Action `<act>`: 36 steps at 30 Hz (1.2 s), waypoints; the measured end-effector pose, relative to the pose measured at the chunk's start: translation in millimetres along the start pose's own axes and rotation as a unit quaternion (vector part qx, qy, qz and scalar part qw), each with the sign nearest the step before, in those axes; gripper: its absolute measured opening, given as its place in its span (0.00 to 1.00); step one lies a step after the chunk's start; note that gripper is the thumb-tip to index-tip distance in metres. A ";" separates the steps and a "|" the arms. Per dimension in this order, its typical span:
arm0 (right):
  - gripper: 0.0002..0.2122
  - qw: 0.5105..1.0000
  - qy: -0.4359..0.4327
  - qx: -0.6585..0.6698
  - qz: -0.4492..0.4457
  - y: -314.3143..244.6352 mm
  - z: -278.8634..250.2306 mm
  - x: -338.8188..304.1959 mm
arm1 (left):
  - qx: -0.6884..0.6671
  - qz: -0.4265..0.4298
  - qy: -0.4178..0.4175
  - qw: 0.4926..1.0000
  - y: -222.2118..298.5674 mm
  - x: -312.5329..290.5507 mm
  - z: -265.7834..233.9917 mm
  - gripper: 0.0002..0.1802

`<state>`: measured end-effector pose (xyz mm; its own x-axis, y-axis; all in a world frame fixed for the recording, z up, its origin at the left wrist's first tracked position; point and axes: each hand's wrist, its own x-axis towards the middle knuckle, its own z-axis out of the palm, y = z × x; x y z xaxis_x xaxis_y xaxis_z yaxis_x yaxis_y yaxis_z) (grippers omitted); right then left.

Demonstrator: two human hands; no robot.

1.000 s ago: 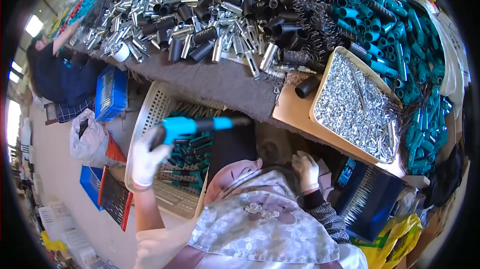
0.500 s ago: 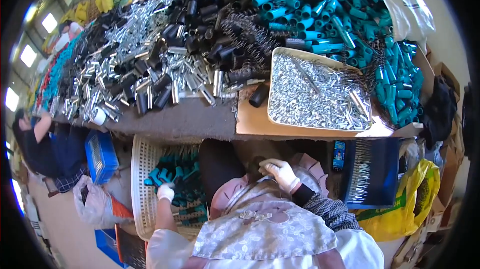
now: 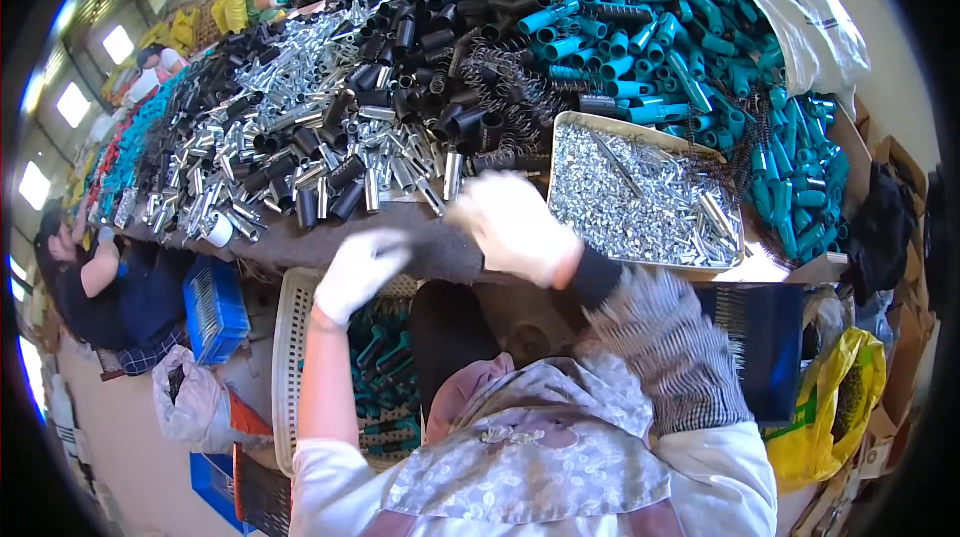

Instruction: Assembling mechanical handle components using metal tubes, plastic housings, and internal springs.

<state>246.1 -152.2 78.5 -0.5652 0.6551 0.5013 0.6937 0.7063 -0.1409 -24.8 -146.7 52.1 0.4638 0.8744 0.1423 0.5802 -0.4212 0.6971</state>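
Head view, landmark = cream tray point(image 3: 650, 133) of small metal bits point(image 3: 620, 202) on the bench point(image 3: 305, 245). Gloved right hand point(image 3: 515, 229): just left of tray, motion-blurred; can't tell whether its grip holds anything. Gloved left hand point(image 3: 360, 275): farther left of tray, fingers curled, grip also unclear. Metal sleeves point(image 3: 372, 190) nearest them, heaped left of tray. Teal housings point(image 3: 690, 82): behind and right of tray.

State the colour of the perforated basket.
The basket is off-white, seen best in the head view.
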 end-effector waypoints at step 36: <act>0.13 0.945 -0.115 0.182 0.246 -75.7 17.9 -98.9 | -0.056 -0.049 -0.007 0.997 87.1 -68.4 81.5 0.42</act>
<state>241.5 -265.7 24.3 -0.3251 0.9397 0.1059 0.7220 0.3190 -0.6140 48.6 -262.9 45.8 0.4180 0.9064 0.0609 0.5454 -0.3040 0.7811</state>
